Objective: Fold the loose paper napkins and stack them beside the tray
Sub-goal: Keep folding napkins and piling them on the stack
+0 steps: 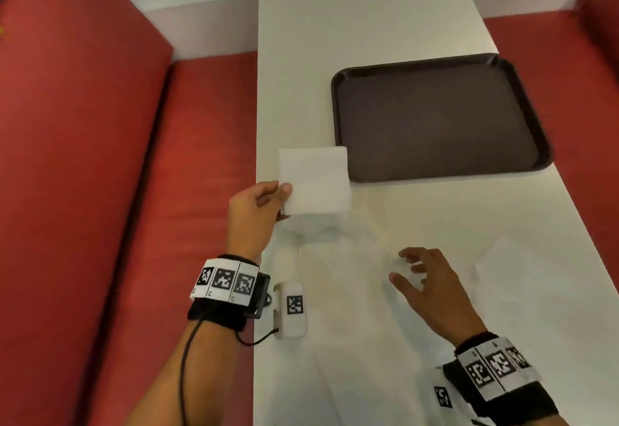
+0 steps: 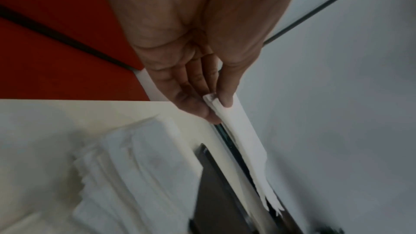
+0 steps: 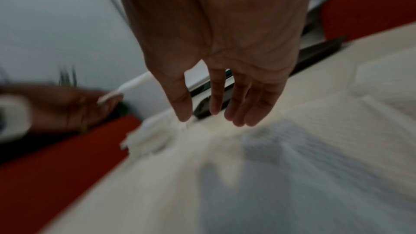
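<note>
Nearest, the right hand (image 1: 423, 278) hovers spread over loose napkins (image 1: 522, 278) on the surface (image 1: 351, 40), while farther on the left hand (image 1: 256, 211) pinches a folded napkin (image 1: 315, 184) above the stack (image 2: 135, 166), just beside the tray (image 1: 438, 117).

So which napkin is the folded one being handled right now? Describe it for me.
Find the dark brown tray on the white table. At its near left corner, the left hand pinches a folded napkin. Unlike the others lying flat, it is lifted.
</note>
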